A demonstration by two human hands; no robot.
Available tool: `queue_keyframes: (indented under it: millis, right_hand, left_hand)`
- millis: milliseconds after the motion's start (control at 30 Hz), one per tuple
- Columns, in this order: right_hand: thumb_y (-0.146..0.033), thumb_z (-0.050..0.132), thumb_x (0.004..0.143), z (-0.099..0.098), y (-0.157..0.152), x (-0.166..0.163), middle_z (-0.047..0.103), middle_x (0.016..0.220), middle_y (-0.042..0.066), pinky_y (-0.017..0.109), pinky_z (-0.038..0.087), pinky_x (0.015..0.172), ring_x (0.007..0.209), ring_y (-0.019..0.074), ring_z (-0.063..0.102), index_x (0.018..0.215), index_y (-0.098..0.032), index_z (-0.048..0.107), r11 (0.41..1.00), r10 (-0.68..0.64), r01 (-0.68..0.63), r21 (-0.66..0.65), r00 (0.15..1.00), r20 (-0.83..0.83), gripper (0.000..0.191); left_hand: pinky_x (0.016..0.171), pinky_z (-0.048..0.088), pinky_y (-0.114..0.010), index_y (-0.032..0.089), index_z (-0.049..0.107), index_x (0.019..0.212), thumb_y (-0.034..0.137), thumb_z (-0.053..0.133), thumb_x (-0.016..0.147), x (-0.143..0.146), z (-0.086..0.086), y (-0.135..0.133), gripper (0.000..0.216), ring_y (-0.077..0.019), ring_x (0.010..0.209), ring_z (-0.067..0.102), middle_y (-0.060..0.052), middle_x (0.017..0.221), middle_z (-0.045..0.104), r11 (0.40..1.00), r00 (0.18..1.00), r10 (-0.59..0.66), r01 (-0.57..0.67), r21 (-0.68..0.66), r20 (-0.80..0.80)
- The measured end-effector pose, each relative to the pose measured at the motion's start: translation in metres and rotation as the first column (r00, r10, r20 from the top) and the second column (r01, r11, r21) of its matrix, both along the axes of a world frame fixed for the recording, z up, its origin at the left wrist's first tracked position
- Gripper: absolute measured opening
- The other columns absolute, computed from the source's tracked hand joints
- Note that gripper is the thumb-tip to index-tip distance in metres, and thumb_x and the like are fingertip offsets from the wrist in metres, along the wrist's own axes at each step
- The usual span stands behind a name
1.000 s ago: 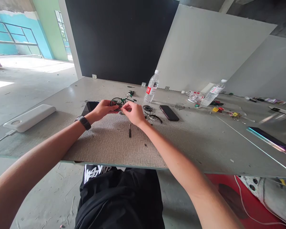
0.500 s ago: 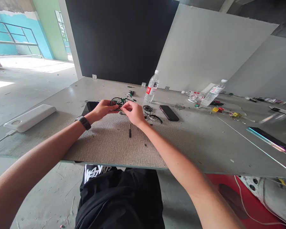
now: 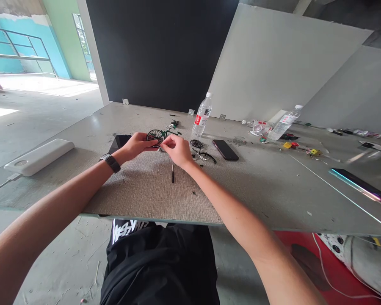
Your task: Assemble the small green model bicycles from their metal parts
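Observation:
A small model bicycle [image 3: 167, 134] with a green frame and black spoked wheel is held just over the table. My left hand [image 3: 139, 144] is closed on its wheel side, thumb and fingers at the rim. My right hand [image 3: 178, 149] pinches close to the wheel's lower right; whatever lies between its fingertips is too small to make out. Right of my right hand lie a loose spoked wheel [image 3: 197, 143] and a curved black part [image 3: 208, 157]. A small screwdriver [image 3: 173, 174] rests on the table below the hands.
A water bottle [image 3: 203, 115] stands behind the loose parts, with a phone [image 3: 225, 150] to their right. A dark device [image 3: 119, 143] sits behind my left wrist. On the far left is a white power bank [image 3: 41, 156]. Another bottle [image 3: 285, 123] leans among clutter at right.
Almost nothing differs. Both hands stay at the model bicycle, and the view has shifted very slightly.

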State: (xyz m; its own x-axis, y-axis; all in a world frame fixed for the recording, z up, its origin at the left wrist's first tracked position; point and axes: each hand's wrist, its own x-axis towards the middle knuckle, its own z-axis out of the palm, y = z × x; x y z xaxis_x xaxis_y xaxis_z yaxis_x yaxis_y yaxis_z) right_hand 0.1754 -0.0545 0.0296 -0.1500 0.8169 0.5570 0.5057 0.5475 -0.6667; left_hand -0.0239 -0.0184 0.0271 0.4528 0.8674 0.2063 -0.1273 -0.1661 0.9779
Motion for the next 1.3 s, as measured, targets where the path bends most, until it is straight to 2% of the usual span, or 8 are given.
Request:
queue_keyframes:
  millis: [533,800,1033,1300]
  right_hand:
    - [-0.027,0.07,0.087,0.0006,-0.0005,0.0002,0.076,0.083,0.002,0.032,0.055,0.077,0.077,0.0178,0.072,0.081,-0.023,0.066,0.999,-0.048,0.048,-0.003,0.998,0.036,0.008]
    - [-0.025,0.071,0.086,0.0047,-0.0041,-0.0007,0.077,0.082,0.001,0.033,0.055,0.076,0.076,0.018,0.071,0.08,-0.023,0.068,0.996,-0.083,0.084,-0.01,0.993,0.079,0.007]
    - [-0.028,0.072,0.087,0.0027,-0.0004,0.0004,0.077,0.084,0.002,0.032,0.056,0.075,0.078,0.0182,0.072,0.081,-0.023,0.068,0.998,-0.055,0.056,-0.027,0.996,0.066,0.008]
    - [-0.027,0.073,0.085,0.0062,-0.0028,0.0013,0.077,0.082,0.001,0.032,0.055,0.074,0.076,0.018,0.071,0.079,-0.023,0.068,0.999,-0.047,0.049,-0.014,0.996,0.08,0.009]
  left_hand:
    - [0.106,0.054,-0.046,0.011,0.073,0.084,0.037,0.083,0.078,0.0001,-0.0041,0.0073,0.029,-0.0189,0.093,0.07,-0.007,0.092,0.076,1.0,1.0,-0.004,0.004,0.024,-0.018]
    - [0.106,0.054,-0.045,0.01,0.073,0.086,0.041,0.078,0.086,0.0003,-0.0035,0.0072,0.031,-0.0214,0.099,0.071,-0.012,0.096,0.077,0.999,1.0,0.029,-0.029,-0.025,-0.01]
    - [0.105,0.055,-0.044,0.01,0.073,0.089,0.039,0.075,0.089,0.0009,-0.0018,0.0061,0.03,-0.0221,0.103,0.071,-0.012,0.098,0.077,0.999,0.999,0.038,-0.039,-0.036,-0.022]
    - [0.106,0.055,-0.044,0.009,0.073,0.085,0.037,0.074,0.091,0.0016,-0.0001,0.0044,0.029,-0.0205,0.098,0.072,-0.012,0.094,0.077,0.996,0.999,0.046,-0.045,-0.078,0.012]
